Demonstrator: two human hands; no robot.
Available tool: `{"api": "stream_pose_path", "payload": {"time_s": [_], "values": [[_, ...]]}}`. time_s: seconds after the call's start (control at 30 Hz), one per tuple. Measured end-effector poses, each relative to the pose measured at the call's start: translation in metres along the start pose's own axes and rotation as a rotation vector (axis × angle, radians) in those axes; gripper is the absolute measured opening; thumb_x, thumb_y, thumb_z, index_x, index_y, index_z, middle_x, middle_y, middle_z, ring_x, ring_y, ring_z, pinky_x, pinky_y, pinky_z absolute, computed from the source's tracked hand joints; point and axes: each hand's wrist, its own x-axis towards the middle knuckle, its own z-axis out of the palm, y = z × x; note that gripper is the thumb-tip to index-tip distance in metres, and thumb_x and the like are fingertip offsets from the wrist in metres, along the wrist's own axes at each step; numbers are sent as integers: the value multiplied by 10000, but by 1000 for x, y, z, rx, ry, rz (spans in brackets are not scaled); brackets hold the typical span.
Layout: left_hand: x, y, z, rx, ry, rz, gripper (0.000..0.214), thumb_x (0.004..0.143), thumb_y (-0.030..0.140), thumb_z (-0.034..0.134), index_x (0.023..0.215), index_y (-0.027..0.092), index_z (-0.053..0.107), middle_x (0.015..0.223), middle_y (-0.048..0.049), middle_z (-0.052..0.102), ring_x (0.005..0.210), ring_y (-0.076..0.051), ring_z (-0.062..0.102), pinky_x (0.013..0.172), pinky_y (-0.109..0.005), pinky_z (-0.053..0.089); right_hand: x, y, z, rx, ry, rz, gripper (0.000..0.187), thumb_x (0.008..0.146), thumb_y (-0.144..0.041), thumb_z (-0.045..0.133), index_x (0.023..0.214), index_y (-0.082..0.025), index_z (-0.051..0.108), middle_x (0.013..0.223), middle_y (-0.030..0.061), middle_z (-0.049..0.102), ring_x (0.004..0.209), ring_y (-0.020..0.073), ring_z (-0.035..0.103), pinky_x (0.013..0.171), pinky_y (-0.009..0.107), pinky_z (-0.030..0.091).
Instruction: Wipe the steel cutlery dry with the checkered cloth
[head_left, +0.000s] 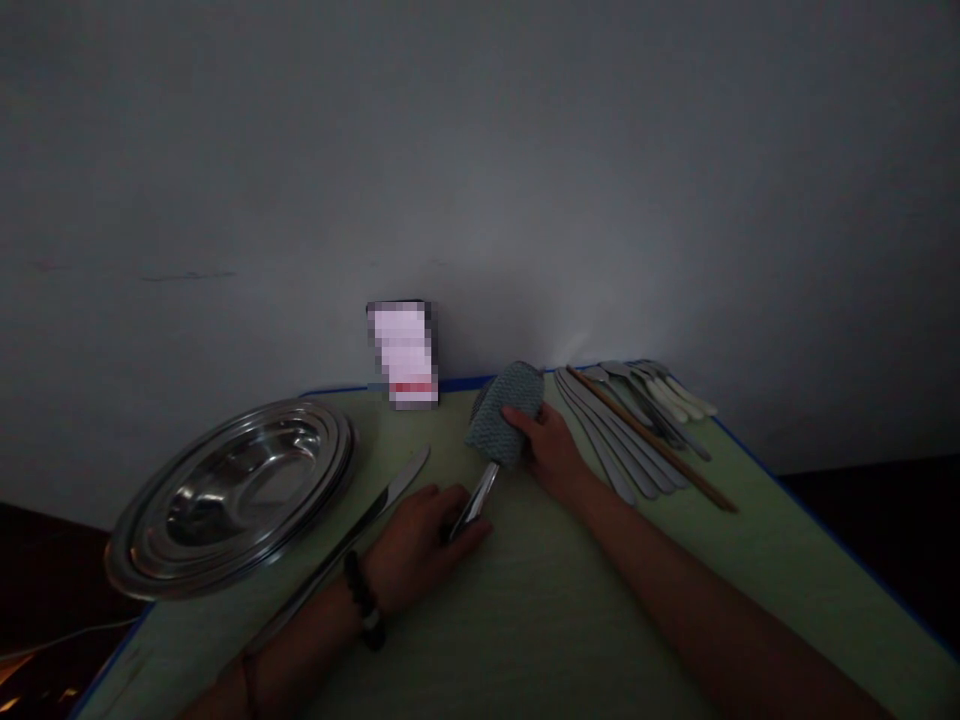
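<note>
My left hand (421, 542) is closed around the handle of a metal utensil (480, 495), whose far end is hidden inside a grey-green cloth (504, 410). My right hand (551, 450) grips that cloth, wrapped over the utensil's head. Both hands are over the pale green table (570, 620), near its middle. A dark bead bracelet sits on my left wrist.
A stack of shiny steel plates (232, 490) lies at the left. A long knife (360, 535) rests beside my left forearm. Several spoons, knives and a wooden stick (637, 425) lie in a row at the right. A blurred card (403, 352) leans against the wall.
</note>
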Motion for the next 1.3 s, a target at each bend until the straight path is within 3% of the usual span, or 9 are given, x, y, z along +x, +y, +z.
{"api": "stream_pose_path", "payload": {"time_s": [0.3, 0.43, 0.6, 0.77, 1.0, 1.3], "values": [[-2, 2, 0, 16, 9, 11, 318, 874, 466, 437, 730, 191, 507, 675, -2, 542, 661, -181, 494, 575, -277, 351, -2, -1, 3, 29, 40, 63, 337, 702, -425, 688, 904, -158, 658, 955, 67, 703, 916, 185, 638, 905, 355, 452], [-2, 3, -2, 52, 11, 46, 271, 863, 396, 440, 697, 190, 497, 647, -6, 537, 636, -177, 489, 566, -280, 349, 1, -7, 8, 249, 188, 141, 260, 812, -400, 569, 870, -165, 663, 895, 50, 711, 924, 171, 637, 898, 331, 470], [-4, -5, -4, 82, -52, 231, 144, 759, 226, 478, 619, 192, 473, 598, 14, 517, 577, -144, 467, 605, -286, 372, 2, -17, 12, 462, 415, 232, 211, 869, -323, 496, 878, -179, 651, 887, 34, 713, 871, 160, 652, 856, 329, 513], [-4, -11, -3, 83, -48, 260, 197, 813, 269, 463, 632, 192, 479, 598, 15, 511, 594, -145, 469, 614, -281, 380, 1, -18, 9, 407, 296, 192, 219, 860, -329, 521, 879, -157, 655, 836, 46, 714, 880, 164, 652, 836, 313, 520], [-4, -1, -7, 77, -73, 181, 233, 844, 287, 436, 650, 183, 514, 626, -1, 527, 625, -154, 491, 625, -277, 395, -2, -14, 8, 288, 254, 165, 230, 822, -368, 553, 873, -161, 638, 800, 44, 704, 848, 169, 647, 800, 306, 499], [-2, -5, -6, -83, 0, 87, 317, 893, 411, 389, 773, 183, 573, 731, -18, 599, 681, -173, 537, 618, -274, 411, -30, 1, 26, -197, 166, 1, 403, 755, -583, 533, 691, -192, 608, 673, 27, 640, 714, 182, 575, 666, 289, 427]]}}
